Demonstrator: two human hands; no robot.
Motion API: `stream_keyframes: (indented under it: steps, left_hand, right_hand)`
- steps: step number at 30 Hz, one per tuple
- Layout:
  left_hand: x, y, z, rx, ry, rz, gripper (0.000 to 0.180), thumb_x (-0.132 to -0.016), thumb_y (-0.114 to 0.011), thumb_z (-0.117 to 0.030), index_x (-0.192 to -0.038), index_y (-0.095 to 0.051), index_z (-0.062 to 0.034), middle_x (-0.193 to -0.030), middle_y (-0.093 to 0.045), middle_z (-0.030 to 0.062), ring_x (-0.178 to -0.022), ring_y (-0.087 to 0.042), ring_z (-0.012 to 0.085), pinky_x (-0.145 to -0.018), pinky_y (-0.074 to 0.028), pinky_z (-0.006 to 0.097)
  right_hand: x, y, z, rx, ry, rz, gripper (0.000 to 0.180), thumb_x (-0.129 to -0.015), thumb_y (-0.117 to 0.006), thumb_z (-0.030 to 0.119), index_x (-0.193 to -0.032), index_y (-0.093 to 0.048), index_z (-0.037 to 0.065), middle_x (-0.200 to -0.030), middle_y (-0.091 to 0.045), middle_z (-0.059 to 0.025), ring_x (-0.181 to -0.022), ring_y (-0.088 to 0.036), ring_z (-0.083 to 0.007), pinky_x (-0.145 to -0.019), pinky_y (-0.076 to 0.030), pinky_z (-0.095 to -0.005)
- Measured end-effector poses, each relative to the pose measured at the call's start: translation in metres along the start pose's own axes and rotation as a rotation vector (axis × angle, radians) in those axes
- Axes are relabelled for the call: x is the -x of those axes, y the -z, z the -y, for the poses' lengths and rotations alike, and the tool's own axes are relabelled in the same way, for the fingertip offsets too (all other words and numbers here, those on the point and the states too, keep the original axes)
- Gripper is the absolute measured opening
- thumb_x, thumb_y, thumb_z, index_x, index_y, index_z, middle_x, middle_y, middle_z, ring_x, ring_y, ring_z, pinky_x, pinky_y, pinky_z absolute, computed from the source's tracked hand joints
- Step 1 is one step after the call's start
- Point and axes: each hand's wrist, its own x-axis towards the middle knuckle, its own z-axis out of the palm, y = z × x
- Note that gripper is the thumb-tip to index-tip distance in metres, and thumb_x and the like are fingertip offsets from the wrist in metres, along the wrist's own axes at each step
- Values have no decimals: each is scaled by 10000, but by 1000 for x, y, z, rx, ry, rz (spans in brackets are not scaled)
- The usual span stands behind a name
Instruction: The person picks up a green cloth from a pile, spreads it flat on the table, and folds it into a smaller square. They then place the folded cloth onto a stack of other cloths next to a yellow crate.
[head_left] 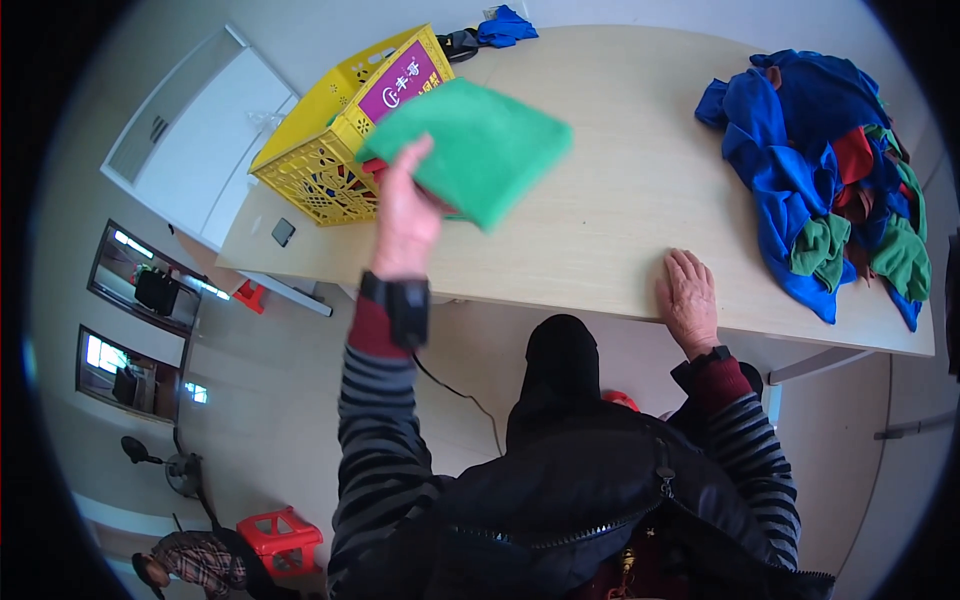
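Fingers (415,160) around soft square green cloth (475,145)

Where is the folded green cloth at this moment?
In the head view, the folded green cloth is in the left hand, lifted above the wooden table, just right of the yellow plastic crate.

The folded green cloth (480,150) looks like soft, fuzzy microfibre, totally matt. The pale wood-grain desk (620,200) is smooth laminate with a low sheen. The yellow lattice crate (320,160) is hard, slightly glossy plastic. The heap of blue, green and red rags (830,170) is soft matt fabric too.
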Motion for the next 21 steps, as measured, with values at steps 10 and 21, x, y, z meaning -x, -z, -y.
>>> stream_keyframes:
  steps: [10, 21]
  left_hand:
    - [-199, 78, -55, 202, -46, 12, 332, -956, -606, -176, -1243, -535, -27, -1262, -608, 154, -1155, -603, 323, -1006, -508, 505]
    - [-202, 109, -51, 191, 138, -165, 351, -994, -553, -211, -1268, -485, -2, -1263, -562, 192, -1172, -583, 343, -1034, -492, 530]
  right_hand:
    - [-3, 0, 6, 3, -43, 17, 461, -905, -577, 215, -1308, -547, -8, -1390, -532, -165, -1355, -426, -339, -1162, -297, -457]
    - [-3, 2, 6, 12, -58, 38, 470, -898, -580, 215, -1310, -546, -9, -1399, -529, -164, -1358, -423, -340, -1161, -302, -453]
